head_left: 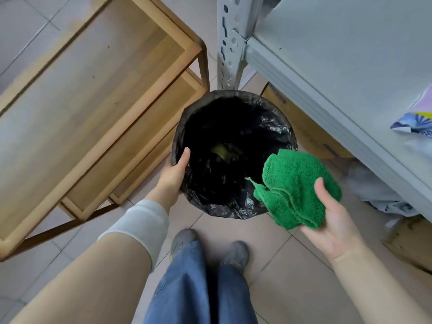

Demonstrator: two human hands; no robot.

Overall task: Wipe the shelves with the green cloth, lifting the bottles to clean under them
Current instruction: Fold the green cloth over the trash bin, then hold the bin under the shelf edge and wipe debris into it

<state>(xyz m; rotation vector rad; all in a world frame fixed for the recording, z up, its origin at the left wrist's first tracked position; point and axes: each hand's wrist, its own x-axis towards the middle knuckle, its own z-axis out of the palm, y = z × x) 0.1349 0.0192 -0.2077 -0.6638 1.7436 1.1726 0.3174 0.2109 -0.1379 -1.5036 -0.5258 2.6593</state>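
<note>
The green cloth [297,188] is bunched up in my right hand [332,220], held palm-up over the right rim of a round bin lined with a black bag [233,206]. My left hand [174,170] grips the bin's left rim, thumb inside. Something yellowish lies at the bottom of the bin. The grey metal shelf [339,73] runs along the upper right, its board bare where it shows. No bottles are in view.
A wooden rack [98,94] with two tiers stands at the left. The shelf's perforated metal post [230,43] rises behind the bin. A patterned packet [416,120] lies at the shelf's right edge. Cardboard boxes [311,134] and crumpled material sit under the shelf. My feet stand on tiled floor.
</note>
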